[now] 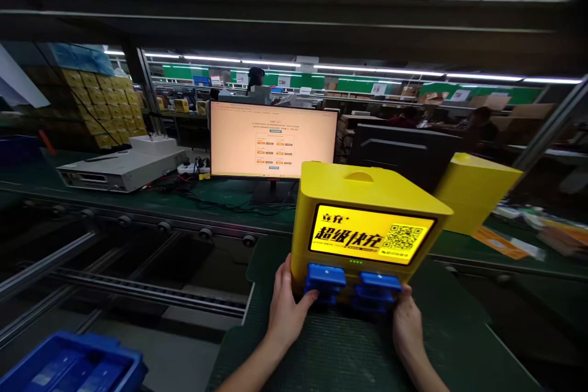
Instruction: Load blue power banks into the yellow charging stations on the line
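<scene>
A yellow power bank station (372,187) stands on the dark green ribbed board in front of me. Its lit screen (349,239) shows black lettering and a QR code, with small green lights beneath. Blue power banks (326,275) stick out of its lower front in two stacks, the other stack (380,285) being on the right. My left hand (287,306) grips the lower left side, thumb by the left stack. At the lower right corner, my right hand (407,318) holds the station with bent fingers. The fingertips behind the sides are hidden.
A lit monitor (273,141) stands behind, left of a dark monitor back (399,156). Another yellow station (478,193) is at right. A grey instrument (122,165) sits at left near cables. Below left are rollers, rails and a blue bin (133,358). An overhead shelf (294,15) crosses above.
</scene>
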`<action>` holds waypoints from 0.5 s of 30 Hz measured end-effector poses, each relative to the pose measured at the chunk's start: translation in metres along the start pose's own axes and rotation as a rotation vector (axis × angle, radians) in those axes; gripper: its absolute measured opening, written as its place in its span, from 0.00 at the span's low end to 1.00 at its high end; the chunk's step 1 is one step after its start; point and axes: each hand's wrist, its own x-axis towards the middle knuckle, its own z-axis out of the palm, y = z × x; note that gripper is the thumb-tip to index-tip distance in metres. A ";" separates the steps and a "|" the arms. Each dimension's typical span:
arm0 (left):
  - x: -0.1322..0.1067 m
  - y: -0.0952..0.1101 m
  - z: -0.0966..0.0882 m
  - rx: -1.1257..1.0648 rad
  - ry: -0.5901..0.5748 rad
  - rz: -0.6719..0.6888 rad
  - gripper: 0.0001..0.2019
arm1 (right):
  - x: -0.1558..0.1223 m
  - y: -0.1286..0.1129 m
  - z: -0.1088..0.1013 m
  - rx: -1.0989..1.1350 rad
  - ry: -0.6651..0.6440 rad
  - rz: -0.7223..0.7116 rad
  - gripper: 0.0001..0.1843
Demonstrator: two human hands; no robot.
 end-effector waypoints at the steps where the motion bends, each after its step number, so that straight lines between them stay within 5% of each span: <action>1: 0.000 0.005 0.002 -0.035 0.010 0.003 0.38 | 0.000 0.000 0.000 -0.004 0.006 0.004 0.49; 8: 0.008 0.027 0.013 -0.225 0.149 0.009 0.35 | 0.004 0.010 -0.010 -0.049 -0.007 0.048 0.52; 11: 0.007 0.012 -0.004 -0.123 0.016 0.044 0.32 | 0.007 0.013 -0.016 -0.042 -0.045 0.078 0.48; 15: 0.002 -0.011 -0.048 0.162 -0.309 0.066 0.23 | 0.014 0.015 -0.022 -0.064 -0.062 0.137 0.45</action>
